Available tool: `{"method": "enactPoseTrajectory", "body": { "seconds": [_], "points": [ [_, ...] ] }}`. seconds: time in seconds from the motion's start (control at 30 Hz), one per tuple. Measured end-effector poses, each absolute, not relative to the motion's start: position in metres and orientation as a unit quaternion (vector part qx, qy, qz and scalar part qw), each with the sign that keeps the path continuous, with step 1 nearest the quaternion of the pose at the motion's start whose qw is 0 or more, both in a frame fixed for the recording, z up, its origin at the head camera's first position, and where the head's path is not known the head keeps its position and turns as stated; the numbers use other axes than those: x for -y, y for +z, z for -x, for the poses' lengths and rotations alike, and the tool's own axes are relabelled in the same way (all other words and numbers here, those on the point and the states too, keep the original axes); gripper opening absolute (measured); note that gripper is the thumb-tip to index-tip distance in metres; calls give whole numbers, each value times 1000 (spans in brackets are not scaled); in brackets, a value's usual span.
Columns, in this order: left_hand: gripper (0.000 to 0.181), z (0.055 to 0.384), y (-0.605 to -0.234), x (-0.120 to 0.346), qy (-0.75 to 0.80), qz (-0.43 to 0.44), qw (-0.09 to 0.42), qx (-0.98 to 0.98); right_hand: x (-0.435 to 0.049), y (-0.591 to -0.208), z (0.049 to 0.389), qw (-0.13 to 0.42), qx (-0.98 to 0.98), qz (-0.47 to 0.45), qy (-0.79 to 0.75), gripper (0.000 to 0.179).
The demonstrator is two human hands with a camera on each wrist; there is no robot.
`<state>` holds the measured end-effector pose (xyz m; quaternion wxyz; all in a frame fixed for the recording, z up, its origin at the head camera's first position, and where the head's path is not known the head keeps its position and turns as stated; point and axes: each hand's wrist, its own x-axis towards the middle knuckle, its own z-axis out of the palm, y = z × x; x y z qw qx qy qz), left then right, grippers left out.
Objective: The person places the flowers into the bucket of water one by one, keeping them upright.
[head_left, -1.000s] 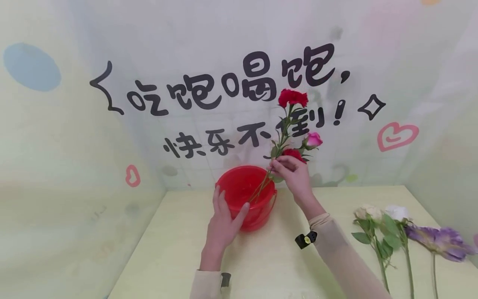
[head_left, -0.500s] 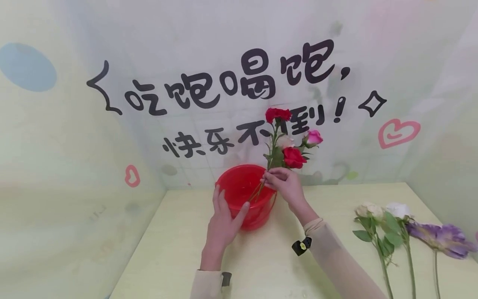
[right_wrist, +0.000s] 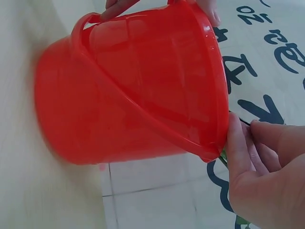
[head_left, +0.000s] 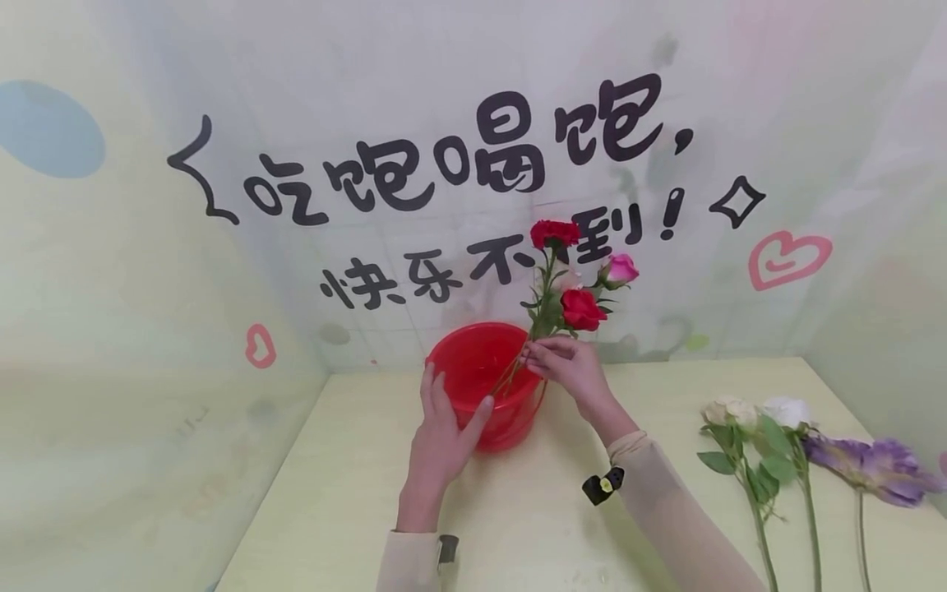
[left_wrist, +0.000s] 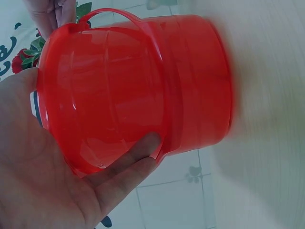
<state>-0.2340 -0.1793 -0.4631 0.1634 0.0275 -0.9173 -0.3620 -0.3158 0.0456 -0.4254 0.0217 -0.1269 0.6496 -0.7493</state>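
The red plastic bucket (head_left: 497,423) stands upright on the table. My left hand (head_left: 441,448) holds it from the near left, the fingers along its left side and the thumb at the near rim. My right hand (head_left: 579,374), at the bucket's right rim, pinches the stem of a red carnation (head_left: 555,233), whose lower end reaches inside the bucket. Just behind that hand are a red rose (head_left: 583,310), a pink rosebud (head_left: 620,270) and a pale flower, leaning right. In the right wrist view, the right fingertips (right_wrist: 237,138) touch the stem beside the rim.
On the table's right side lie a cream rose (head_left: 730,413), a white rose (head_left: 787,413) and a purple flower (head_left: 876,469), stems towards me. A printed backdrop (head_left: 414,74) rises behind the table (head_left: 333,493), with side walls left and right.
My right hand has moved down and slightly left with the carnation, then shifted slightly right. The red rose behind it shows more fully now. My left hand stays on the bucket.
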Motion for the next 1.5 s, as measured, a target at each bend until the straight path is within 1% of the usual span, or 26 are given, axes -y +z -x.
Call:
{"method": "enactPoseTrajectory", "body": {
  "seconds": [0.33,0.57,0.73,0.83,1.03,1.23,1.3,1.43,1.5],
  "points": [
    [111,235,-462,180,-352,-26,164,921,-53,-422,311,70,-654,121,-744,40],
    [111,235,-463,179,-358,-28,162,919,-59,-424,309,80,-658,134,-737,41],
    [111,233,-464,179,-358,-30,159,920,-71,-427,305,91,-657,149,-733,43],
    [111,234,-464,179,-356,-30,161,920,-82,-425,301,88,-652,150,-738,43],
    [111,235,-463,180,-355,-25,163,920,-117,-422,293,68,-647,137,-747,47],
    [111,235,-462,180,-353,-21,160,922,-168,-426,273,60,-659,114,-741,51],
    [111,235,-461,180,-352,-22,161,922,-187,-430,266,59,-655,110,-746,47],
    [110,235,-462,180,-351,-22,162,922,-224,-443,251,71,-631,116,-764,31],
    [110,235,-462,180,-352,-21,161,922,-242,-452,243,87,-624,118,-767,30]
  ]
}}
